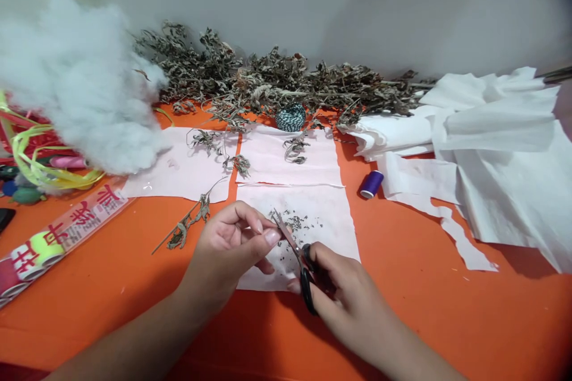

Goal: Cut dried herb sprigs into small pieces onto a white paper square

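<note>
My right hand (339,292) grips black-handled scissors (306,286), with the blades pointing up and left toward my left fingertips. My left hand (239,244) is pinched, thumb against fingers, beside the blades; what it holds is too small to make out. Beneath both hands lies a white cloth square (330,208), scattered with small dark leaf bits (297,223). Two more cloth pieces lie behind it, one at the left (179,161) and one in the middle (263,161), with dried leaf sprigs on them. A dried stem (190,220) rests on the orange table left of my left hand.
Dried plants (277,80) line the wall behind a ball of black-and-white twine (290,117). White stuffing (89,83), yellow ribbons (31,155) and a plastic tube of spools (49,247) are left. Right are a purple spool (372,184) and white fabric (504,172).
</note>
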`<state>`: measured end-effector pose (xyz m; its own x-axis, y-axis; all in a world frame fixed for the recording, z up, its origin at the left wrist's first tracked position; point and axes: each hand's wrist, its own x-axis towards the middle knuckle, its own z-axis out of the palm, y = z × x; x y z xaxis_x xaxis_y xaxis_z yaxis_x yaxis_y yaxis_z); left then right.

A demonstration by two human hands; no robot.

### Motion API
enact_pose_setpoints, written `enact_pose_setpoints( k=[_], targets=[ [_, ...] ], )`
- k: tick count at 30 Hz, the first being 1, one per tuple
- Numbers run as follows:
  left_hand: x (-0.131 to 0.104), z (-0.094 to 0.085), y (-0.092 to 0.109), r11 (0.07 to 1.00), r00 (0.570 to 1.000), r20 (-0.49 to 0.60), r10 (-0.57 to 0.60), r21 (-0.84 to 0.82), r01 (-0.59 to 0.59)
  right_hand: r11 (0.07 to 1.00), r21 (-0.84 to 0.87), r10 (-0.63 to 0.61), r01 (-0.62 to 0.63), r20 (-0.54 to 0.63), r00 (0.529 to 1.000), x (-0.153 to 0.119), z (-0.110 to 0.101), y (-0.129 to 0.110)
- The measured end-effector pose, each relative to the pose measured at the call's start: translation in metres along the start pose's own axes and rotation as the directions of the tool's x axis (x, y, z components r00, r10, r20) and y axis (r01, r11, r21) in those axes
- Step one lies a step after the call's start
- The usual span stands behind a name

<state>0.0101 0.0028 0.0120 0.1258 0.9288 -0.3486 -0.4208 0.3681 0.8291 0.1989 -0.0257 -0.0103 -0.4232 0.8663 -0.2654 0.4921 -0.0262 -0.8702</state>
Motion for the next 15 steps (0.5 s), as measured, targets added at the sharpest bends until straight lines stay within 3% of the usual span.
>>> enact_pose_setpoints(
  k=[6,15],
  targets=[
    [-0.0014,0.0,0.0,1.0,0.999,-0.044,-0.004,-0.015,0.003,0.998,0.034,0.044,-0.045,0.026,0.999,-0.0015,-0.0011,-0.0059],
    [-0.0017,0.001,0.002,0.999,1.0,-0.022,-0.022,0.031,0.022,1.0,-0.006,-0.002,0.002,0.012,1.0,-0.0002,0.0002,-0.0008]
  ],
)
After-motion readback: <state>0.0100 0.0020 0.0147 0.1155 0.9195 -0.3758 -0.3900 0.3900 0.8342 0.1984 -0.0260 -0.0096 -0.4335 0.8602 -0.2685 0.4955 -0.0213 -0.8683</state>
